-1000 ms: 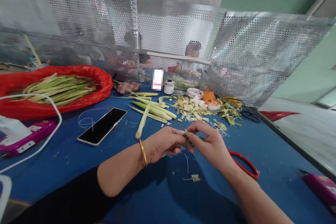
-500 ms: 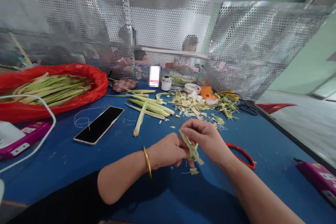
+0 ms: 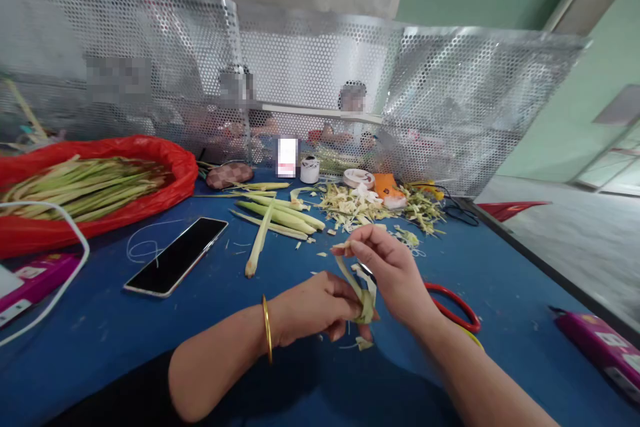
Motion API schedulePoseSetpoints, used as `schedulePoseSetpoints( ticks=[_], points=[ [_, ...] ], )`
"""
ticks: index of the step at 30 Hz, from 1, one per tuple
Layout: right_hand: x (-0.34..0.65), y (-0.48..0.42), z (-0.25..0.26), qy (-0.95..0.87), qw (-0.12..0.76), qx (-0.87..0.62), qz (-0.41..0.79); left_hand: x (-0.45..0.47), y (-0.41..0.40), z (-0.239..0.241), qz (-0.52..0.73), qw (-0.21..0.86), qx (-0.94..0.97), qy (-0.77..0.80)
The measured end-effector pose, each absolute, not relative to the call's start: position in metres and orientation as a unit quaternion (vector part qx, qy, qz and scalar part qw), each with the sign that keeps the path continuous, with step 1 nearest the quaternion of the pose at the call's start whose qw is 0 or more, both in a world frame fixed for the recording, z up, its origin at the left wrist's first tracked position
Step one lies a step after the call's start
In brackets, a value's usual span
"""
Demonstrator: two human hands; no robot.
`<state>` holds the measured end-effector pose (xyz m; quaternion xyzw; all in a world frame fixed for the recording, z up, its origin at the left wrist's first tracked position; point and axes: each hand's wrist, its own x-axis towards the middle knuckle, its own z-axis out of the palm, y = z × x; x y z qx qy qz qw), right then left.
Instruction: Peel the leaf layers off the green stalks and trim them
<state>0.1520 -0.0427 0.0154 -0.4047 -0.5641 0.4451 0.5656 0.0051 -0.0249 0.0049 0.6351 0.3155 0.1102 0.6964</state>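
My left hand (image 3: 313,307), with a gold bangle on the wrist, is closed around the base of a small lemongrass stalk (image 3: 365,310) just above the blue table (image 3: 150,340). My right hand (image 3: 387,267) pinches a pale green outer leaf strip (image 3: 347,273) and holds it up away from the stalk. A small leaf scrap (image 3: 363,344) lies on the table under my hands. A few trimmed stalks (image 3: 277,217) lie beyond my hands.
A red bag of lemongrass (image 3: 95,183) sits at far left, a black phone (image 3: 177,255) beside it. A pile of peelings (image 3: 365,203) lies at the back. A red ring-shaped tool (image 3: 457,307) is by my right wrist. Other people sit behind a perforated metal screen (image 3: 320,80). Pink devices (image 3: 597,347) lie at the right and left edges.
My right hand has lifted and drawn an outer leaf strip up off the stalk. My left hand has lowered slightly, and the view has shifted a little to the right.
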Motion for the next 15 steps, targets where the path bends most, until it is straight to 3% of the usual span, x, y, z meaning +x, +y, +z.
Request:
schedulePoseSetpoints(
  ticks=[11, 15],
  points=[
    [0.145, -0.048, 0.007, -0.600, 0.506, -0.384, 0.486, 0.012, -0.031, 0.010, 0.130, 0.757, 0.566, 0.299],
    [0.156, -0.042, 0.012, -0.599, 0.559, -0.432, 0.377, 0.007, -0.026, 0.011, 0.177, 0.730, 0.583, 0.310]
  ],
)
